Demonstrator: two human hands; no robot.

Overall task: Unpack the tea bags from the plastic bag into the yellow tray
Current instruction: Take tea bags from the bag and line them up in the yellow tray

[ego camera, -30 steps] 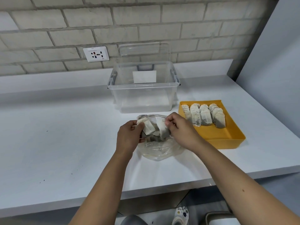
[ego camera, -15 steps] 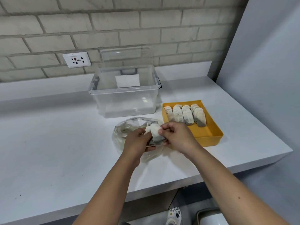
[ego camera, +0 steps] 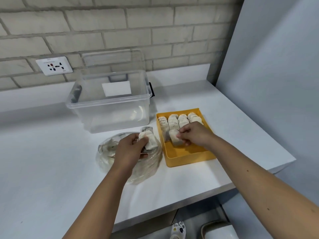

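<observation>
As these flimsy, light paper tea bags probably tear easily, our right hand pinches one's edge, our left hand clutches several.

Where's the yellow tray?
Head view, right of centre: yellow tray on the white counter, just right of the plastic bag, front-right of the clear bin.

— Where's the left hand?
— Out in front, back of the hand up, fingers curled round a small bunch of tea bags.
— And the right hand?
— Further forward and off to the right, knuckles up, thumb and fingertips pinching one tea bag.
— The arms?
— Both bare. The left forearm runs up from the bottom edge. The right forearm comes in from the lower right corner. The hands are apart, not touching.
</observation>
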